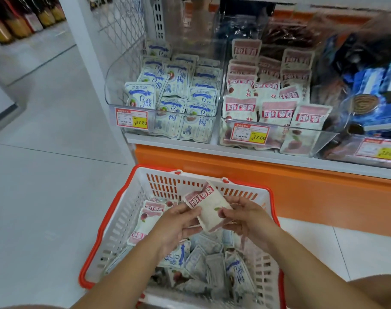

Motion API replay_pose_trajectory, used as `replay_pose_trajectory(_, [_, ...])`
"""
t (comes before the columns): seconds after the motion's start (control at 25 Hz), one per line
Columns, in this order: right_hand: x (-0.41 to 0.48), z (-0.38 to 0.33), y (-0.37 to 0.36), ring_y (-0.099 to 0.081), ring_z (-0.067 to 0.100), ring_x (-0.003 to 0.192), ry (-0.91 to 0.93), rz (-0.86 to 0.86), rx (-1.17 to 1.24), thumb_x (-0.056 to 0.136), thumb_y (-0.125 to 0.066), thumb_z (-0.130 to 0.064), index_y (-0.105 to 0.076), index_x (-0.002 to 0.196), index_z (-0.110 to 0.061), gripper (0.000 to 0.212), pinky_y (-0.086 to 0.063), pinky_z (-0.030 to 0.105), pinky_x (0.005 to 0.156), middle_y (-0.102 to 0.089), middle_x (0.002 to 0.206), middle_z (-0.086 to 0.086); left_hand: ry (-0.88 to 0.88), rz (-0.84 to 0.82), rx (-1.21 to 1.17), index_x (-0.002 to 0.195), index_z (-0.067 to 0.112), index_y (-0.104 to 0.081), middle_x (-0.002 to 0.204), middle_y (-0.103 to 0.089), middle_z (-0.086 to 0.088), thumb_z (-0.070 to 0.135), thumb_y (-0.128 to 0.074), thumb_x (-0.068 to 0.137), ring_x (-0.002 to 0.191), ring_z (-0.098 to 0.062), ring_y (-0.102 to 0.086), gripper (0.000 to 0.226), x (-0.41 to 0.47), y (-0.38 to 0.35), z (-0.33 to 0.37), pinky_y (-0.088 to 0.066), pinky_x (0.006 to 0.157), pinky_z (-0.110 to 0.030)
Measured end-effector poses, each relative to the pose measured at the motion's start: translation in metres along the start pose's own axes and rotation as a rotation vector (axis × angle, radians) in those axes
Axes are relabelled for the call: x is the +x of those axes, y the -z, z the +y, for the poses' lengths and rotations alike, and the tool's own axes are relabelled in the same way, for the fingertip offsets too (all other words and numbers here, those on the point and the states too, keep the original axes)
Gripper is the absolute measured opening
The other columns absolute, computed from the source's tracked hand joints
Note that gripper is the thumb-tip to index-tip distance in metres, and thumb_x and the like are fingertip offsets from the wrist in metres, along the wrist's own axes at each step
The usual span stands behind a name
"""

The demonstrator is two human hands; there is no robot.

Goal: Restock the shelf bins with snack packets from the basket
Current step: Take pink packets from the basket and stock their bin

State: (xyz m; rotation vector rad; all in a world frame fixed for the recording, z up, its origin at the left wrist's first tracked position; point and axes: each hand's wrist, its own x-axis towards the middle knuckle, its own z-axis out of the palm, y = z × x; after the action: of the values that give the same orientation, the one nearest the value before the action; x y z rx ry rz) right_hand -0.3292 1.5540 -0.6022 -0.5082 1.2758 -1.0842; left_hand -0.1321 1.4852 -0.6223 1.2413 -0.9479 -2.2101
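Left hand (176,226) and right hand (246,219) pinch one red-labelled packet (209,208) over the packet-filled basket (123,215).

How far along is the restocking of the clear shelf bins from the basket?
Done: the clear plastic bin of blue-and-white packets and the clear plastic bin of red-and-white packets both look well filled. In hand: the left hand and right hand hold one red-and-white snack packet above the white basket with an orange rim. Left: many blue-and-white packets and a few red-and-white ones lie in the basket.
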Motion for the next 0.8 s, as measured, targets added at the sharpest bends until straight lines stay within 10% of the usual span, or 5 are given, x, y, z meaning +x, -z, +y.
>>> replay_pose_trajectory(0.16, [-0.025,-0.007,-0.018,-0.069,0.01,0.071,0.263,0.236,-0.388,0.089,-0.068,-0.01,-0.07,0.098,-0.017,0.012,-0.049,0.017,0.053,-0.072,0.085,-0.002,-0.079,0.093,0.076,0.118,0.006,-0.065,0.103,-0.075,-0.007,0.015,-0.063,0.092,0.096,-0.024,-0.072,0.027,-0.009,-0.024,0.008,-0.058,0.084,-0.036])
replay_pose_trajectory(0.24, [-0.031,0.008,-0.025,-0.065,0.006,0.08,0.632,0.448,-0.878,0.088,-0.069,-0.022,-0.068,0.096,-0.031,0.012,-0.052,0.019,0.064,-0.067,0.094,-0.012,-0.075,0.048,0.002,0.116,0.006,-0.067,0.104,-0.074,-0.01,0.027,-0.063,0.092,0.1,-0.027,-0.07,0.032,-0.014,-0.035,0.011,-0.054,0.094,-0.043])
replay_pose_trajectory(0.36, [-0.034,0.033,-0.03,-0.057,0.007,0.101,0.964,0.299,-1.247,0.092,-0.053,-0.051,-0.072,0.097,-0.027,0.031,-0.047,0.023,0.086,-0.063,0.109,-0.011,-0.002,-0.007,-0.188,0.122,0.006,-0.063,0.117,-0.065,-0.026,0.033,-0.064,0.091,0.112,-0.041,-0.062,0.042,-0.022,-0.04,0.018,-0.049,0.097,-0.053])
replay_pose_trajectory(0.6, [-0.046,-0.011,-0.033,-0.066,0.008,0.091,0.222,0.182,-0.426,0.091,-0.064,-0.036,-0.066,0.107,-0.026,0.019,-0.048,0.011,0.067,-0.071,0.1,-0.004,-0.028,-0.082,-0.263,0.126,-0.001,-0.055,0.12,-0.065,-0.026,0.016,-0.056,0.093,0.114,-0.039,-0.062,0.037,-0.032,-0.037,0.037,-0.041,0.105,-0.056])
replay_pose_trajectory(0.8, [-0.054,-0.021,-0.034,-0.061,0.008,0.054,0.176,0.227,-0.143,0.089,-0.066,-0.009,-0.07,0.091,-0.004,0.006,-0.039,0.011,0.041,-0.072,0.071,0.0,-0.121,-0.004,-0.023,0.117,0.004,-0.061,0.109,-0.071,-0.019,0.021,-0.061,0.092,0.102,-0.031,-0.069,0.03,-0.032,-0.042,0.045,-0.057,0.087,-0.044])
